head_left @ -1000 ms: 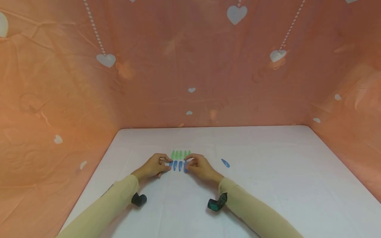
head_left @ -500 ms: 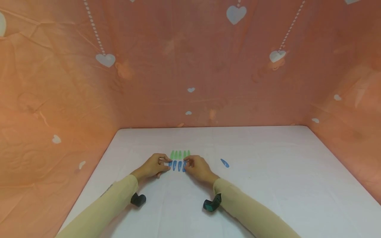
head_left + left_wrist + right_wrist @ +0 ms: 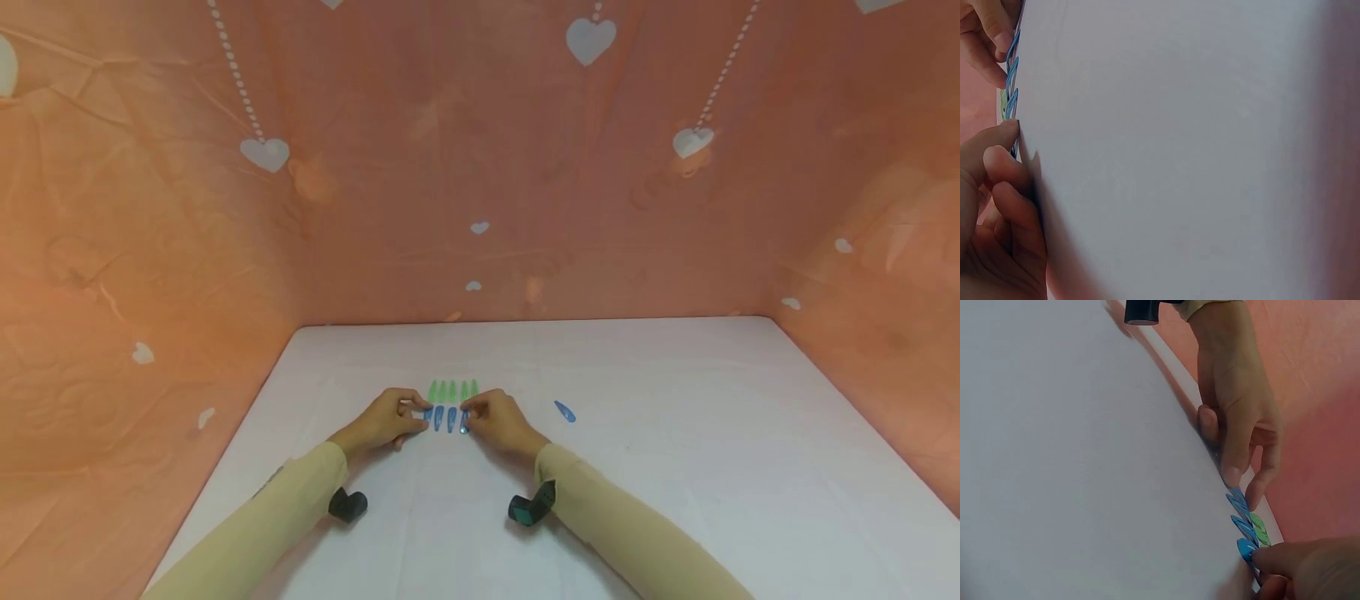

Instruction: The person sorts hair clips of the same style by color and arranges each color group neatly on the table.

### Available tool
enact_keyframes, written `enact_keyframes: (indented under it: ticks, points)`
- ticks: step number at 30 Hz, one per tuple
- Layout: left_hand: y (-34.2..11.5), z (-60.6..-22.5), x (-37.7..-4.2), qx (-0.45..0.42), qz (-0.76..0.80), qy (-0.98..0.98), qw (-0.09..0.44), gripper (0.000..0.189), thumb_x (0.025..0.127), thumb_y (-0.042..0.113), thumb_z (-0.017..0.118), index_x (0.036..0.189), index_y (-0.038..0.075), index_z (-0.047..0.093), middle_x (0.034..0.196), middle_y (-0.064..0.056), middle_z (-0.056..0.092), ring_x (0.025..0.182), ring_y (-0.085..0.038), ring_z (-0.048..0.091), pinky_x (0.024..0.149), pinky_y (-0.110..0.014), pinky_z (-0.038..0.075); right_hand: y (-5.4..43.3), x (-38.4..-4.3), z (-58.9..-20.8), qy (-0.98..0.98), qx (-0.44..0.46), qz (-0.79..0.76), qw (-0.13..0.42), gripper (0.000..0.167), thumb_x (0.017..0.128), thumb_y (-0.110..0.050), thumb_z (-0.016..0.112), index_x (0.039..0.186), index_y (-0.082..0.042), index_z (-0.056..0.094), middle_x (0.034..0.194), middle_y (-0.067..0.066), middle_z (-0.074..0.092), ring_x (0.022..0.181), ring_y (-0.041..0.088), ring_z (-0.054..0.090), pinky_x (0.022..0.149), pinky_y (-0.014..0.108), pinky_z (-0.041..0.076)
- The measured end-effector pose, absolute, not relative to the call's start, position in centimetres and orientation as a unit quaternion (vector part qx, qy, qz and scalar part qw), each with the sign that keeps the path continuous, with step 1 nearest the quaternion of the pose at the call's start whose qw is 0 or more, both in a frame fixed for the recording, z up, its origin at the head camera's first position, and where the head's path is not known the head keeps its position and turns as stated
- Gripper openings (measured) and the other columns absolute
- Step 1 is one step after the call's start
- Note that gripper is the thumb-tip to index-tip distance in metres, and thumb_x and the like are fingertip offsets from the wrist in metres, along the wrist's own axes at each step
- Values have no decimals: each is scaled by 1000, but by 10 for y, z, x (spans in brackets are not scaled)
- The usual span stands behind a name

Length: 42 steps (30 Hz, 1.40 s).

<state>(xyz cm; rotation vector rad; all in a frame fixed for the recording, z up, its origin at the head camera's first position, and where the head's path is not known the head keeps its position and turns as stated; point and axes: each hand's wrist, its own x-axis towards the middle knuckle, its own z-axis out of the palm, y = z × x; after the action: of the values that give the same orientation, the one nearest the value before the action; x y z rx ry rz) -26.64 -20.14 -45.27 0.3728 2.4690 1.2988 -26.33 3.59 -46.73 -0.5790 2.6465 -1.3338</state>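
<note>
Blue snap hair clips [image 3: 452,419] lie side by side in a short row on the white table, below a row of green snap hair clips [image 3: 452,391]. My left hand [image 3: 392,418] holds the leftmost blue clip [image 3: 427,415] between thumb and forefinger, at its two ends. At the row's right end, my right hand [image 3: 498,421] pinches another blue clip [image 3: 464,422], partly covered by the fingers. In the right wrist view, its thumb touches the bright blue clip [image 3: 1246,549]. Apart from the row, a single blue clip [image 3: 565,411] lies slanted to the right.
The white table [image 3: 675,467] runs back to an orange sheet [image 3: 525,167] printed with pale hearts, which also rises at both sides. A black wrist camera [image 3: 348,505] hangs under the left sleeve and another wrist camera [image 3: 532,504] under the right.
My right hand and forearm have shifted slightly left, and the clip in its fingers stands a little closer to the row. The left hand stays in place on its clip.
</note>
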Motion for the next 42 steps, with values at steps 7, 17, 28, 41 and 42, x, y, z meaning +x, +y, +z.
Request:
enact_keyframes:
  ticks: [7, 17, 28, 41, 42]
  points:
    - [-200, -452, -267, 129, 456, 865, 166, 33, 94, 6, 68, 125, -4, 63, 51, 4, 48, 38, -6, 41, 43, -19, 34, 38, -263, -462, 872, -188, -446, 70, 27, 89, -1, 68, 115, 1, 73, 110, 15, 74, 84, 14, 60, 74, 23, 45]
    - [-198, -451, -268, 126, 459, 864, 164, 32, 94, 4, 68, 125, -4, 64, 53, 3, 49, 38, -6, 41, 43, -19, 34, 40, -264, -460, 870, -189, -450, 68, 29, 88, -2, 68, 116, 2, 72, 98, 13, 71, 79, 14, 56, 68, 23, 42]
    - [-204, -452, -266, 130, 462, 863, 159, 33, 94, 5, 68, 124, -5, 63, 51, 4, 48, 38, -6, 41, 43, -19, 34, 42, -258, -464, 850, -197, -482, 83, 28, 91, -9, 69, 118, -1, 70, 95, 9, 69, 73, 11, 52, 65, 22, 42]
    - [-199, -452, -262, 124, 455, 868, 158, 34, 94, 6, 69, 126, -4, 64, 53, 4, 48, 39, -6, 41, 44, -19, 34, 71, -248, -467, 808, -205, -541, 114, 28, 100, -12, 60, 125, 0, 66, 85, 10, 67, 64, 12, 55, 57, 24, 47]
    - [-199, -453, -263, 125, 455, 868, 157, 34, 93, 6, 69, 126, -3, 64, 54, 4, 48, 40, -6, 41, 44, -19, 34, 74, -248, -466, 806, -202, -545, 113, 28, 100, -12, 60, 125, 0, 66, 86, 11, 67, 65, 12, 55, 57, 24, 48]
